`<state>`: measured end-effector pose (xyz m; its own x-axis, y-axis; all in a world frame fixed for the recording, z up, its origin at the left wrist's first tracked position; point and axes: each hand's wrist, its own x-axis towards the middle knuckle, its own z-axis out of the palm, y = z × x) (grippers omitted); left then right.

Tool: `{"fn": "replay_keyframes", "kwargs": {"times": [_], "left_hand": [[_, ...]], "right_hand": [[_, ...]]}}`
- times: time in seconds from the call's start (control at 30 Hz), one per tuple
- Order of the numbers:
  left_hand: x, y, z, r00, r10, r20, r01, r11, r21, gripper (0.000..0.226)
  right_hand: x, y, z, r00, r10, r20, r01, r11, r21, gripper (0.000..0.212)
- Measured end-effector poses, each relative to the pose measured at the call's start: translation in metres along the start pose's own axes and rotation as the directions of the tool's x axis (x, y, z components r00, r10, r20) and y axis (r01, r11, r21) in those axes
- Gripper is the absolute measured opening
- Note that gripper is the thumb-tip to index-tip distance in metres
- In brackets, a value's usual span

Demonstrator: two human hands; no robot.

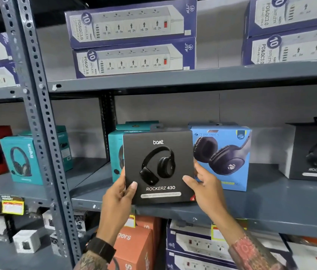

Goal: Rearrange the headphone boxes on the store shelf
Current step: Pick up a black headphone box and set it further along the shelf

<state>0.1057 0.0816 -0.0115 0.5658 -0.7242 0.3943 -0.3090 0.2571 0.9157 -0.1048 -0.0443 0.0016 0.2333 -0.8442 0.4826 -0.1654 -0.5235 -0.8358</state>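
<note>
hands (161,191) raised, gripping black box (158,164) upright

Black square cardboard headphone box (158,166), printed "boAt Rockerz 430" with a black headphone picture: upright, front face out, at the front edge of the grey metal shelf (270,199). Behind it to the left a teal headphone box (115,152), partly hidden; to the right a light blue Zebronics headphone box (224,156), upright on the shelf. Second black boAt box (313,152) well apart at far right, upright.

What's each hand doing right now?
Left hand: closed on the black boAt box, lower left edge.
Right hand: closed on the same box, lower right edge.
</note>
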Motion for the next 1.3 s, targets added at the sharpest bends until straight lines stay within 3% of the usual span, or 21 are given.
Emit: {"fn": "replay_keyframes", "kwargs": {"times": [0.27, 0.6, 0.73, 0.97, 1.13, 1.3], "left_hand": [[-0.030, 0.052, -0.021, 0.994, 0.106, 0.012, -0.106, 0.994, -0.004, 0.052], [-0.036, 0.063, 0.007, 0.996, 0.078, 0.045, -0.080, 0.996, 0.035, 0.055], [-0.043, 0.062, 0.072, 0.985, 0.089, 0.149, -0.097, 0.994, 0.043, 0.064], [-0.066, 0.065, 0.248, 0.915, 0.180, 0.362, -0.210, 0.977, 0.043, 0.066], [-0.066, 0.060, 0.381, 0.877, 0.220, 0.428, -0.288, 0.952, 0.100, 0.081], [-0.049, 0.059, 0.464, 0.894, 0.146, 0.424, -0.214, 0.970, 0.116, 0.076]], "right_hand": [[-0.034, -0.041, -0.038, 0.992, -0.114, -0.049, 0.116, 0.993, 0.039, 0.061], [-0.044, -0.032, -0.073, 0.997, -0.057, -0.055, 0.058, 0.998, 0.010, 0.066], [-0.058, -0.007, -0.135, 0.986, 0.032, -0.165, -0.027, 0.999, 0.028, 0.069], [-0.068, 0.040, -0.292, 0.929, 0.134, -0.345, -0.146, 0.989, -0.010, 0.063], [-0.039, 0.090, -0.390, 0.899, 0.167, -0.404, -0.195, 0.980, -0.027, 0.064], [0.007, 0.137, -0.441, 0.899, 0.219, -0.380, -0.233, 0.972, 0.009, 0.060]]}}
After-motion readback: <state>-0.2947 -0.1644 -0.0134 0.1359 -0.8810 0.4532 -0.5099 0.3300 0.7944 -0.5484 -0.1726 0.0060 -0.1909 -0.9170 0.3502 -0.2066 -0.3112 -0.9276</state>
